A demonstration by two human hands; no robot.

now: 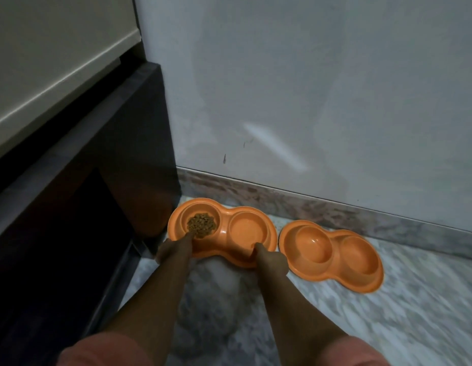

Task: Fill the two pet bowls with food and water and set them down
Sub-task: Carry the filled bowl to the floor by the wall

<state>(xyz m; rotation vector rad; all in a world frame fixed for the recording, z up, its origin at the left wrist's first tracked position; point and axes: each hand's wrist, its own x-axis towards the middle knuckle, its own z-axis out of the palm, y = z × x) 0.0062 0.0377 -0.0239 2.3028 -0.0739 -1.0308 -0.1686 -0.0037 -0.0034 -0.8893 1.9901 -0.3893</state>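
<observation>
Dark cabinet (pixel 79 207) hems the left side. The left hand (pixel 174 249) and right hand (pixel 271 260) clamp the near rim of the orange double pet bowl (pixel 221 231), kibble (pixel 201 225) in its left well, on the marble floor (pixel 388 313). Likely light, stiff, slippery plastic; keep it level. A second double bowl (pixel 332 256) lies just beside, with open floor beyond it.

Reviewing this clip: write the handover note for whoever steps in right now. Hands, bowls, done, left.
Left hand and right hand both grip the near rim of the left double bowl, low by the wall.
Kibble fills its left cup; whether the right cup holds water cannot be told.
Right double bowl sits on the floor, looking empty.
Left: release this bowl, fill the other.
</observation>
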